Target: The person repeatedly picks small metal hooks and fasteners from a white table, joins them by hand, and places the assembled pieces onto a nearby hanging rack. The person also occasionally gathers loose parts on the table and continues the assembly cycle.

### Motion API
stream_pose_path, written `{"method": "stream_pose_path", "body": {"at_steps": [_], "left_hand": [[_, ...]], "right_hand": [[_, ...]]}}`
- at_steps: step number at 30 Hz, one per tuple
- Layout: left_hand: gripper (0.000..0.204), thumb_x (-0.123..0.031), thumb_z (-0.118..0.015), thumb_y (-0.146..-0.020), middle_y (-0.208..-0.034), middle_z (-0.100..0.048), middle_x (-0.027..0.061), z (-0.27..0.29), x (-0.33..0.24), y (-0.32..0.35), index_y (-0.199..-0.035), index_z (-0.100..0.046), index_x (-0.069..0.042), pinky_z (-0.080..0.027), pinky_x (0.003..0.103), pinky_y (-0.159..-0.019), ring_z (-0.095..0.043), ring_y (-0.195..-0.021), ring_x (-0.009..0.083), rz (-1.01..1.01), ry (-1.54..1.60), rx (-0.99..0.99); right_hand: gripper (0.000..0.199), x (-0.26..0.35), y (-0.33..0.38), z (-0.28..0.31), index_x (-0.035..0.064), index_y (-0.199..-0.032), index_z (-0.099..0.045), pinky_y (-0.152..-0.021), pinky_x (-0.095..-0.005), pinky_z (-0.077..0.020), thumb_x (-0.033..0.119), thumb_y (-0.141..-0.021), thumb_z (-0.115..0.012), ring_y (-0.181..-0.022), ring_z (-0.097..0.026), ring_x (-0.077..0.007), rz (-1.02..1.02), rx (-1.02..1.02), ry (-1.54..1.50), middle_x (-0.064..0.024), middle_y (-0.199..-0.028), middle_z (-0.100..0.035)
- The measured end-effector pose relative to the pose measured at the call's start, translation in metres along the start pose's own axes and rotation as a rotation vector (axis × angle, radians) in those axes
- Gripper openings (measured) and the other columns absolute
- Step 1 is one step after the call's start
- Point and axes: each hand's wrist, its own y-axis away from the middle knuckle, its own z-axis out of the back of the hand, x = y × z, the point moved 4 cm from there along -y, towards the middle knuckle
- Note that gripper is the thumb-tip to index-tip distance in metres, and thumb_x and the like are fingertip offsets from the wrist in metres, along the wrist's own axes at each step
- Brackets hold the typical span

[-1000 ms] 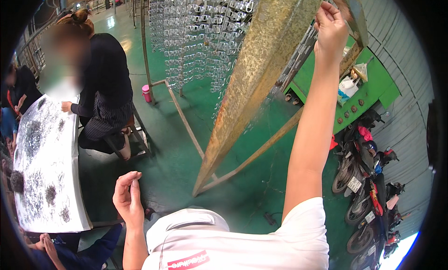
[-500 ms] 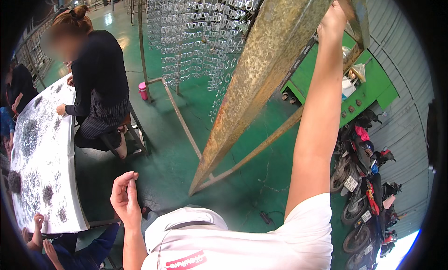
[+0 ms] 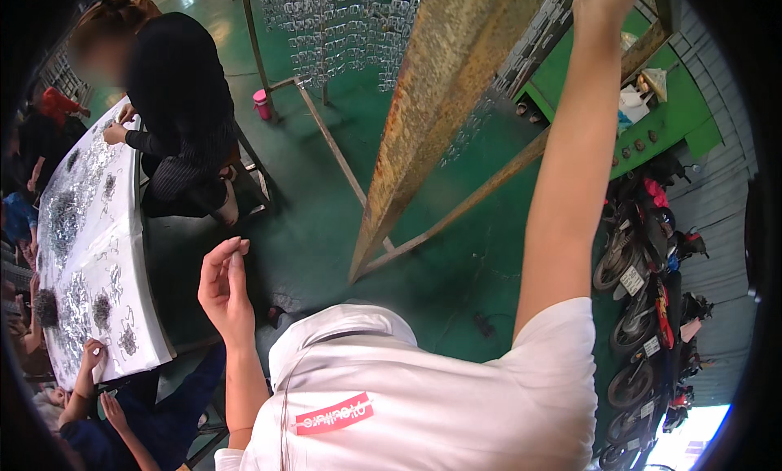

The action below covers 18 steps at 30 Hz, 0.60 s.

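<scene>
You have one rusty metal frame before you, one white tabletop, one pink cup on the floor, and about four parked motorbikes at your right.

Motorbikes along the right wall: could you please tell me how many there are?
4 motorbikes in one row: uppermost, next, third, lowest; others may be hidden.
</scene>
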Motion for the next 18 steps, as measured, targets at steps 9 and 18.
{"method": "stream_pose_path", "body": {"at_steps": [9,18], "left_hand": [[0.016,-0.004,-0.055,-0.095,-0.098,-0.066,0.0033,0.012,0.054,-0.016,-0.108,-0.064,0.0,-0.046,0.021,-0.085,-0.061,-0.092,0.0083,0.119,-0.173,0.03],[0.016,-0.004,-0.055,-0.095,-0.095,-0.066,0.0019,0.016,0.072,-0.015,-0.107,-0.065,-0.001,-0.046,0.02,-0.082,-0.06,-0.09,0.0073,0.133,-0.245,0.084]], "right_hand": [[0.011,-0.076,0.306,0.082,0.0035,-0.099,-0.052,-0.053,-0.0198,-0.0369,0.014,-0.097,-0.053,-0.059,-0.045,-0.0054,-0.587,-0.231,-0.151,-0.0006,-0.081,-0.053],[0.027,-0.194,0.57,0.11,0.0117,-0.105,-0.068,-0.078,-0.035,-0.0497,0.02,-0.08,-0.073,-0.085,-0.061,-0.022,-1.033,0.258,0.465,-0.0073,-0.101,-0.06]]}}
